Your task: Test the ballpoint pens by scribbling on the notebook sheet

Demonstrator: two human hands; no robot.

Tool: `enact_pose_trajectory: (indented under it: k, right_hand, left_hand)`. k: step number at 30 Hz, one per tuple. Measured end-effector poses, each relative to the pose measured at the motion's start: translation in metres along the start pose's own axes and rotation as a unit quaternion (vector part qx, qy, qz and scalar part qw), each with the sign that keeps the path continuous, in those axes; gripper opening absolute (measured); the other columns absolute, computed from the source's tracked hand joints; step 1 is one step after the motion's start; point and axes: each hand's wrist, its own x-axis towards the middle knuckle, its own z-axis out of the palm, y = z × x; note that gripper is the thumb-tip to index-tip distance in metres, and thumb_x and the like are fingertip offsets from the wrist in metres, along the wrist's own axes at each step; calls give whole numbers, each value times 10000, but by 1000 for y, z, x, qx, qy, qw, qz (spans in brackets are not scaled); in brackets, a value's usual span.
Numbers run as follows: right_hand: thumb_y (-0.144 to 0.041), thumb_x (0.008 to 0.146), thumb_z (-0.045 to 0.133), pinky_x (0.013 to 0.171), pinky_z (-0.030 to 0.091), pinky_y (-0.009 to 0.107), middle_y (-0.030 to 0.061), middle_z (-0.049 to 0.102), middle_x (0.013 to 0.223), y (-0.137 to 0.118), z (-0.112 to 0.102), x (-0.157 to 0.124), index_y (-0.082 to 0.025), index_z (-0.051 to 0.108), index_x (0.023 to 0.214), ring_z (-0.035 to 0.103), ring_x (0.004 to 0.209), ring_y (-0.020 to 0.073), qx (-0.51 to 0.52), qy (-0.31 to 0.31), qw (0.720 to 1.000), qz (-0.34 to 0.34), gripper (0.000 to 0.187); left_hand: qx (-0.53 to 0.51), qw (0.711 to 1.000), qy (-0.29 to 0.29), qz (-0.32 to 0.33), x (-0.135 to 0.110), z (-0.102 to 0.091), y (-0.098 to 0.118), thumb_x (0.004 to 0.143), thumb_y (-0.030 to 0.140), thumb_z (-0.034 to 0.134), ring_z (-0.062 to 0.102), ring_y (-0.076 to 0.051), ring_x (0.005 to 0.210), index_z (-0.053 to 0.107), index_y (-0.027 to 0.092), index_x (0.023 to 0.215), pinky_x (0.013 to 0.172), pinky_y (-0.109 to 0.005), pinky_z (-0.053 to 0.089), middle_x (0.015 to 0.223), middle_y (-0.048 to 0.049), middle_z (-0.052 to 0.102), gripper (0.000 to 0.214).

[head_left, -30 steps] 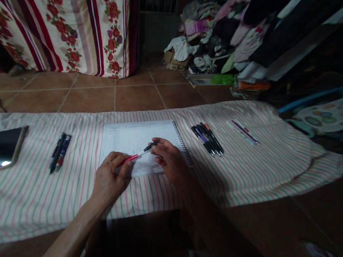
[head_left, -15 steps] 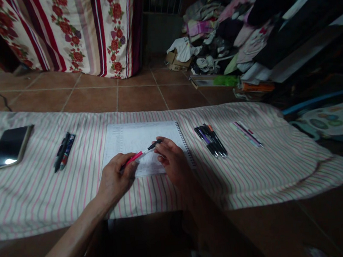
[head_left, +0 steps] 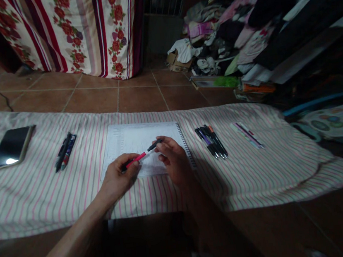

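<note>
A pink pen with a black cap (head_left: 139,156) is held over a spiral notebook (head_left: 135,139) that lies on a striped cloth (head_left: 257,168). My left hand (head_left: 118,179) is closed around the pen's pink barrel. My right hand (head_left: 172,159) pinches the black cap end with its fingertips. Both hands rest on the lower part of the open page.
Two dark pens (head_left: 64,150) and a phone (head_left: 11,147) lie left of the notebook. Several pens (head_left: 211,141) and a pale pair (head_left: 247,135) lie to its right. A flowered curtain (head_left: 84,30) hangs behind; heaped clothes (head_left: 226,42) fill the back right.
The hands and pen have barely shifted. The view has drifted slightly, and the left fingers have slid a little along the pink barrel.
</note>
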Motion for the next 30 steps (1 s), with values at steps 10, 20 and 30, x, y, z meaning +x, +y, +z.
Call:
enact_pose_trajectory:
  k: [10, 20, 30]
  right_hand:
    - [-317, 644, 677, 509, 327, 212, 14, 682, 883, -3, -2, 0, -221, 597, 1018, 517, 675, 104, -10, 30, 999, -16, 394]
    - [-354, 666, 667, 537, 354, 216, 20, 671, 917, -2, -5, -1, -215, 602, 937, 549, 693, 110, -22, 64, 998, -14, 311]
    - [-332, 676, 658, 539, 355, 213, 7, 677, 861, -4, -3, -1, -212, 607, 974, 532, 679, 104, -43, 55, 997, -35, 325]
  left_hand:
    - [-75, 994, -32, -69, -1, 5, 5, 749, 418, 592, 576, -141, 632, 609, 148, 918, 558, -250, 423, 702, -26, 640, 319]
    - [-90, 992, -52, -74, -3, 6, 11, 773, 431, 568, 519, -108, 564, 593, 146, 899, 494, -229, 369, 719, -33, 634, 313]
    - [-96, 992, -47, -67, -4, 7, 10, 756, 431, 588, 505, -102, 568, 586, 129, 1065, 511, -234, 380, 723, -20, 609, 431]
